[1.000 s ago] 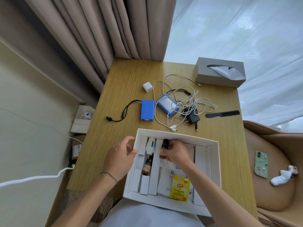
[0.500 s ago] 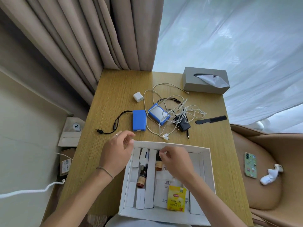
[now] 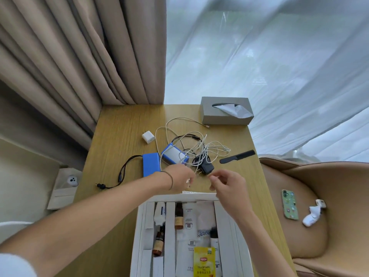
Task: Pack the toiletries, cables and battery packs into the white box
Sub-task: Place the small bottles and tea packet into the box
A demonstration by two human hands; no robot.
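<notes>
Both hands have left the box (image 3: 140,232) and reached the cables (image 3: 199,148), left hand (image 3: 180,179) pinching a white one, right hand (image 3: 227,182) loosely curled, empty

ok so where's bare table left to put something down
Bare wood lies left of the white charger cube, up to the curtain, and between the comb and the white box. The middle is crowded: tangled cables, two blue battery packs, both hands.

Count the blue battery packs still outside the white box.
2: one blue battery pack lies flat left of the cable tangle; a second sits under those cables. Others may be hidden.
</notes>
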